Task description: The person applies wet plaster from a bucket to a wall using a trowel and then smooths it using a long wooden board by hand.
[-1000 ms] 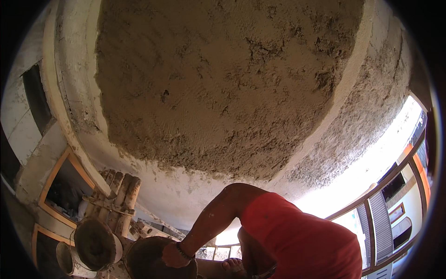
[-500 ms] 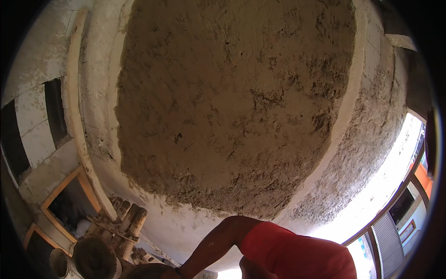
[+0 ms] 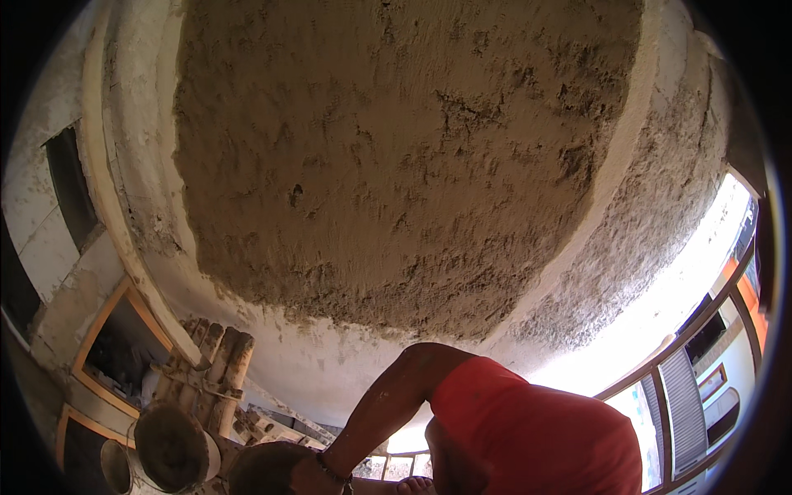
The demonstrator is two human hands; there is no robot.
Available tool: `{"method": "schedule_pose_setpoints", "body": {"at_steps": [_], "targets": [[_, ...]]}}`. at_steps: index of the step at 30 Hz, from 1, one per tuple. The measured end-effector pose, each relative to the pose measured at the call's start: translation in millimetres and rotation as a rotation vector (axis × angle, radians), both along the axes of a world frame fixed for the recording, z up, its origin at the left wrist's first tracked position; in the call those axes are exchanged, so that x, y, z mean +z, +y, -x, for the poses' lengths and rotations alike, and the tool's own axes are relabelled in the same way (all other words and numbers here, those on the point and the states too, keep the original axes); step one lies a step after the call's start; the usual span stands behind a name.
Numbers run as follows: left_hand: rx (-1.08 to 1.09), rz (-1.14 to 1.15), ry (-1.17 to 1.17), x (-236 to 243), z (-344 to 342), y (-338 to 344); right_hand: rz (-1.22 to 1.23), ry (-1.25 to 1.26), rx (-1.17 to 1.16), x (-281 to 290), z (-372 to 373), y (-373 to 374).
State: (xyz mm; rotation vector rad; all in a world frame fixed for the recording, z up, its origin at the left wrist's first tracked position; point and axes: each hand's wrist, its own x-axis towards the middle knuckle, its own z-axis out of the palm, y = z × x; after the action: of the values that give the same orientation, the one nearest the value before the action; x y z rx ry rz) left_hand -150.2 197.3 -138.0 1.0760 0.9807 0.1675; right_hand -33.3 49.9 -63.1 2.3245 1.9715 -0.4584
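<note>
My right arm, in a red sleeve, bends at the elbow and reaches down to the lower left. A bracelet circles its wrist. My right hand point(image 3: 308, 476) is at a dark round tub point(image 3: 260, 467) by the lower edge; its fingers are hidden, so I cannot make out what they hold. My left hand cannot be picked out; a few digits low in the middle could be fingers or toes. Ahead stands a wall with a wide patch of rough, wet-looking brown plaster point(image 3: 388, 181), bordered by paler strips.
Left of the tub stand a bucket point(image 3: 173, 450) with dark contents and a smaller bucket point(image 3: 116, 466). Behind them are tied wooden poles point(image 3: 216, 371). A long pale batten point(image 3: 111, 198) runs down the left wall. Wood-framed openings lie at left, bright window frames at right.
The view has tilted down and shifted slightly right, so the plaster sits higher. More of my right forearm, wrist and the tub now shows.
</note>
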Motion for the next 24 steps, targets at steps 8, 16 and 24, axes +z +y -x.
{"method": "schedule_pose_setpoints", "body": {"at_steps": [8, 16, 24], "targets": [[0.239, 0.165, -0.160, -16.4, 31.7, 24.4, -0.073, -0.029, -0.003, -23.8, -10.6, 5.4], [0.008, -0.311, -0.226, -51.7, 62.2, 42.3, -0.026, -0.025, -0.075, -18.5, -7.9, 24.0], [0.118, -0.290, -0.319, -36.2, 51.2, 25.8, -0.004, 0.300, -0.030, 35.9, 1.3, 14.3]]}}
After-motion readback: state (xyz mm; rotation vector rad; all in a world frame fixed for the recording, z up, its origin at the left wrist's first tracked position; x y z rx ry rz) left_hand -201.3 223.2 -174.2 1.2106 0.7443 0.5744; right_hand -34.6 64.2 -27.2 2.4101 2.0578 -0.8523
